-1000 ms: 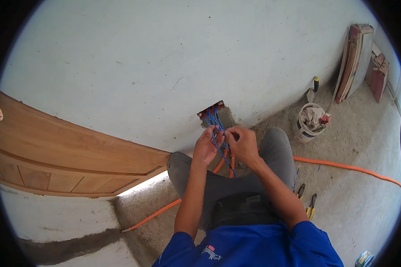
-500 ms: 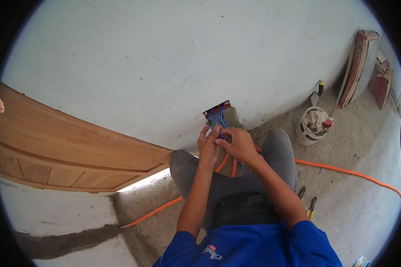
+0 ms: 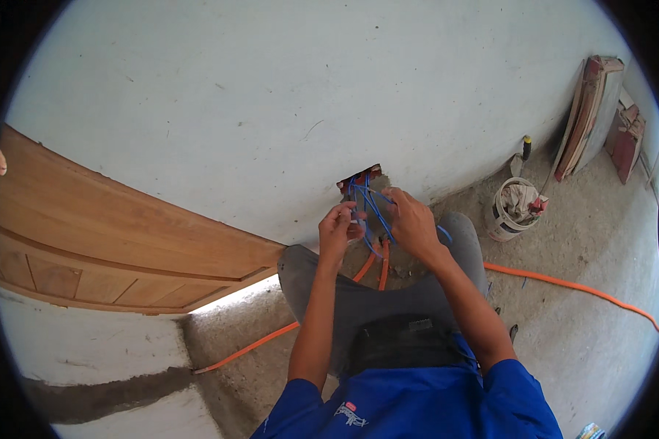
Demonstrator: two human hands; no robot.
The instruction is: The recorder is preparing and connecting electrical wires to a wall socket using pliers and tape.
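Note:
Several blue electrical wires (image 3: 377,212) come out of a rough rectangular hole (image 3: 360,178) low in the white wall and hang in loops. My right hand (image 3: 415,225) pinches one blue wire between thumb and fingers. A length of that wire sticks out past the hand toward my right knee. My left hand (image 3: 338,228) is closed, its fingers curled at the wires just below the hole; the fingertips are slightly blurred. Between my knees, two orange conduit ends (image 3: 384,265) stand up below the wires.
A wooden door panel (image 3: 124,227) is on the left. Orange conduit (image 3: 564,280) runs along the floor to the right. By the wall are a bucket (image 3: 507,228) with crumpled material, a trowel (image 3: 526,148) and leaning boards (image 3: 589,121). A dark tool tip (image 3: 513,333) lies beside my right leg.
My hands have moved apart: the right went slightly right and up with a blue wire, the left slightly left. The wire loops and conduit ends between them now show more.

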